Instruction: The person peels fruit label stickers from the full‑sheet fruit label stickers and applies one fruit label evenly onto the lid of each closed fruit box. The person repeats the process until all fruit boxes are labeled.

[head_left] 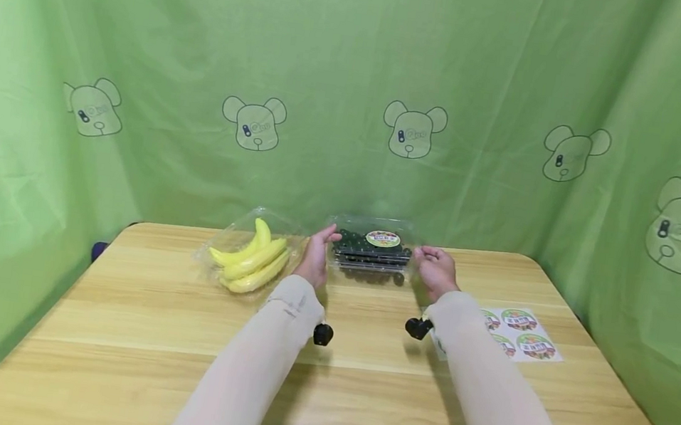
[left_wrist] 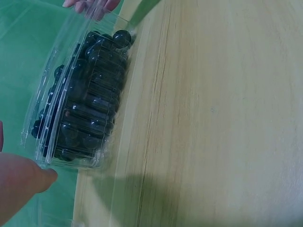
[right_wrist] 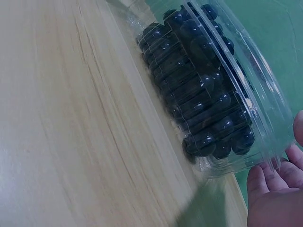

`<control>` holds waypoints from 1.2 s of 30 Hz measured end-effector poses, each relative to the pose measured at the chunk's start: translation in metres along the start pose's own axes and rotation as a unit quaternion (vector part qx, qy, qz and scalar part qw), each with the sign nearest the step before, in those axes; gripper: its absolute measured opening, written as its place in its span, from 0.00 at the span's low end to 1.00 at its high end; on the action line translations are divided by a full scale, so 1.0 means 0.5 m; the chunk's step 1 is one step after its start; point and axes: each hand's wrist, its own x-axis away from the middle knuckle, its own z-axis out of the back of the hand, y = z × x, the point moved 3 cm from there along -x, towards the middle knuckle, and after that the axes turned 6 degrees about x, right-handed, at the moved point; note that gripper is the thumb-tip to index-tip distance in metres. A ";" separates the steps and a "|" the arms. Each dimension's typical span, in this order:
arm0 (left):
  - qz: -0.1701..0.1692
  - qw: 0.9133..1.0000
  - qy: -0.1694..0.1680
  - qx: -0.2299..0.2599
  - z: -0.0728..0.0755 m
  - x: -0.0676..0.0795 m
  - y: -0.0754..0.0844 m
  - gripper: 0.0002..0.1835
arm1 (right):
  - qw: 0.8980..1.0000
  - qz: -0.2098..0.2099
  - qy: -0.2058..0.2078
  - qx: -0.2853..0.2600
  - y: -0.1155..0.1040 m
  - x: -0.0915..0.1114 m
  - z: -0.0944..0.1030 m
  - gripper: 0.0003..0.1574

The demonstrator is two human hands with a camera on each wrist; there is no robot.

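A clear plastic clamshell box (head_left: 371, 259) full of dark round fruit that look like grapes (right_wrist: 199, 94) stands at the far edge of the table. An oval fruit label (head_left: 383, 239) is on its lid. At the box's left end is my left hand (head_left: 317, 256), its thumb (left_wrist: 31, 179) touching the corner of the rim and a finger held apart from it. My right hand (head_left: 436, 272) pinches the rim at the right end, with bent fingers (right_wrist: 267, 179) against the clear flange. Part of each hand is out of the wrist views.
Left of my left hand lies a clear package of yellow bananas (head_left: 253, 262). A white sheet of round fruit labels (head_left: 533, 338) lies partly under my right forearm. Behind the wooden table (head_left: 352, 415) hangs a green curtain (head_left: 336, 47) with bear prints.
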 end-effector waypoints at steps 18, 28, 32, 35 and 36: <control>0.007 1.000 0.011 -0.009 -0.007 -0.008 -0.003 0.32 | 0.999 0.003 0.003 0.053 -0.006 0.011 0.012 0.29; 0.004 1.000 0.018 -0.025 -0.008 -0.005 0.009 0.31 | 0.999 -0.013 -0.011 0.041 -0.015 0.011 0.018 0.31; 0.003 0.999 0.022 -0.047 -0.006 0.004 0.017 0.31 | 0.999 -0.014 -0.028 0.038 -0.017 0.012 0.021 0.32; -0.001 0.997 0.027 -0.069 -0.004 0.016 0.025 0.31 | 0.998 -0.007 -0.049 0.047 -0.017 0.016 0.023 0.34; -0.004 0.997 0.029 -0.076 -0.004 0.019 0.028 0.31 | 0.997 -0.005 -0.056 0.050 -0.017 0.018 0.024 0.34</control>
